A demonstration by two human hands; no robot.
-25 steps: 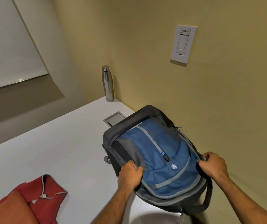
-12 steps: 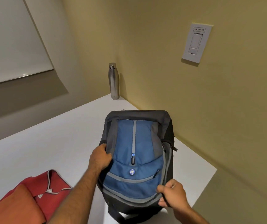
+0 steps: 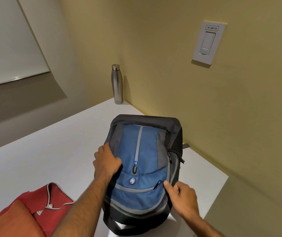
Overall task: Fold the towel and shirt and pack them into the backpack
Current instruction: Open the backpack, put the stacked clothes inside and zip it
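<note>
A blue and grey backpack (image 3: 142, 168) lies face up on the white table (image 3: 51, 151), its top toward the wall. My left hand (image 3: 107, 161) grips its left side near the middle. At the bag's lower right edge sits my right hand (image 3: 183, 197), thumb tip touching the fabric beside a zipper pull (image 3: 158, 183); its fingers are curled and I cannot see whether they hold anything. A red collared shirt (image 3: 51, 197) lies at the lower left with an orange folded towel (image 3: 8, 219) on top of it.
A steel bottle (image 3: 117, 84) stands in the far corner against the yellow wall. A light switch (image 3: 208, 41) is on the wall to the right. The table's right edge (image 3: 218, 190) ends just beyond the backpack.
The backpack was turned and pulled away from the wall so it lies straight before me. My right hand let go of the lower edge and moved up to the zipper pull.
</note>
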